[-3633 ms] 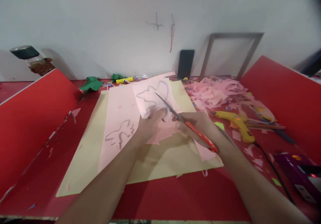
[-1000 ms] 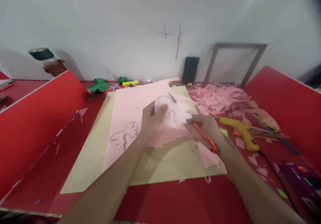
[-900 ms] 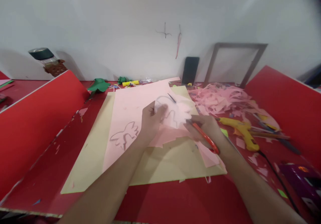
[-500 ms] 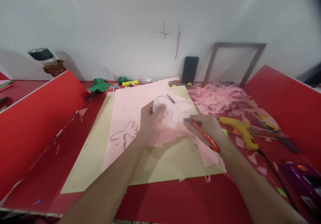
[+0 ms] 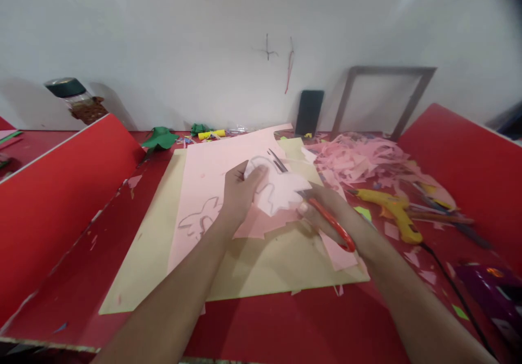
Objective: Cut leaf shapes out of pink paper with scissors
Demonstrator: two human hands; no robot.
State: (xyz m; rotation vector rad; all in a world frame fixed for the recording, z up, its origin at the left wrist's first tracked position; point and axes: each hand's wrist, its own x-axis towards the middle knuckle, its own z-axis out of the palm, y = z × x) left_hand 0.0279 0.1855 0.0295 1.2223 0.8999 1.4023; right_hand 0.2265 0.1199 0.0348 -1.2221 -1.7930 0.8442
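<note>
Between my thumb and fingers, my left hand (image 5: 240, 189) pinches a pale pink paper cutout (image 5: 277, 192) with pencil outlines and jagged edges. My right hand (image 5: 326, 214) grips red-handled scissors (image 5: 332, 223). Their dark blades reach up behind the cutout, and the tips show apart above its upper edge. Under both hands lies a large pink sheet (image 5: 212, 171) with a ragged cut edge and a pencilled, petal-like outline at its left. A yellow sheet (image 5: 138, 266) is spread beneath it on the red table.
Pink paper strips (image 5: 359, 157) are heaped at the back right. A yellow glue gun (image 5: 393, 211) with a black cord lies right of my right hand. A phone (image 5: 309, 112) and a grey frame (image 5: 391, 71) lean on the wall. Red panels (image 5: 73, 190) flank both sides.
The scissor blades have parted from nearly together. A small white scrap now shows near the pink strips, and the cutout has turned slightly in my left hand.
</note>
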